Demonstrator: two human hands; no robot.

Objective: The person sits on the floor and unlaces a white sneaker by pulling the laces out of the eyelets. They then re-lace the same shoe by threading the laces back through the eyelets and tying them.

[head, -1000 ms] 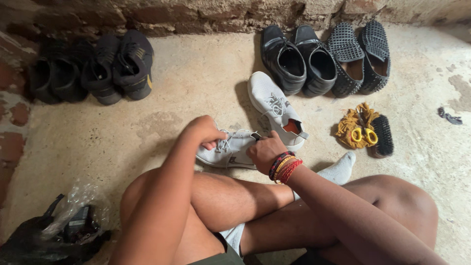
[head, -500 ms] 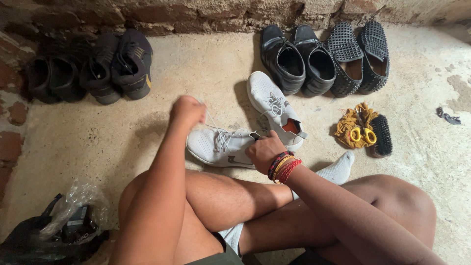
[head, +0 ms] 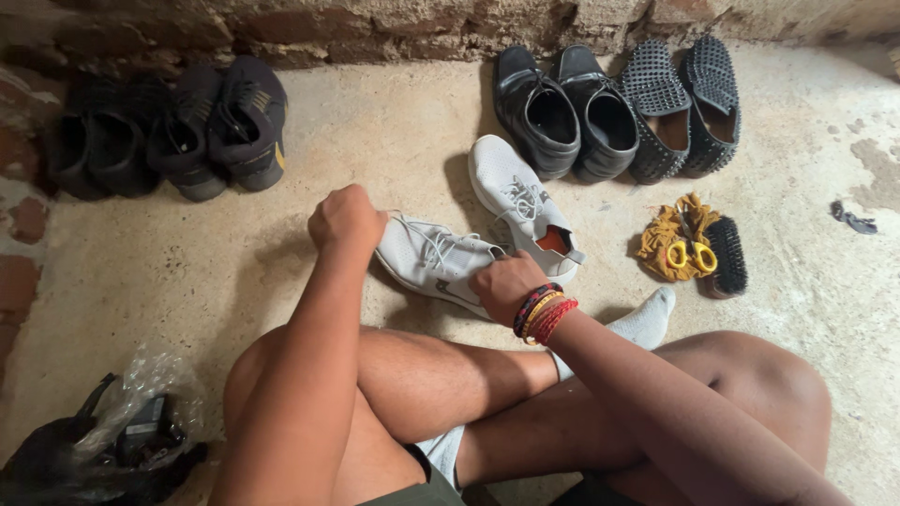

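I sit cross-legged on a concrete floor. A light grey sneaker [head: 433, 260] lies on its side in front of my knees, toe pointing left. My right hand [head: 506, 284], with beaded bracelets at the wrist, grips the sneaker at its heel and collar. My left hand [head: 345, 217] is closed in a fist at the toe end and pulls a white shoelace [head: 412, 226] taut from the eyelets. The matching grey sneaker [head: 521, 203] stands just behind, its orange lining showing.
Along the brick wall stand black leather shoes [head: 562, 111], studded black loafers [head: 682, 103] and black trainers [head: 183, 126]. A black brush [head: 726, 255], yellow scissors [head: 689, 257] and a mustard cloth [head: 664, 242] lie at right. A black plastic bag [head: 98, 445] sits at lower left.
My left hand rose from the laces and drew the shoelace out to the left. The sneaker has tipped, its toe now higher and nearer my left fist. My right hand stayed at the heel.
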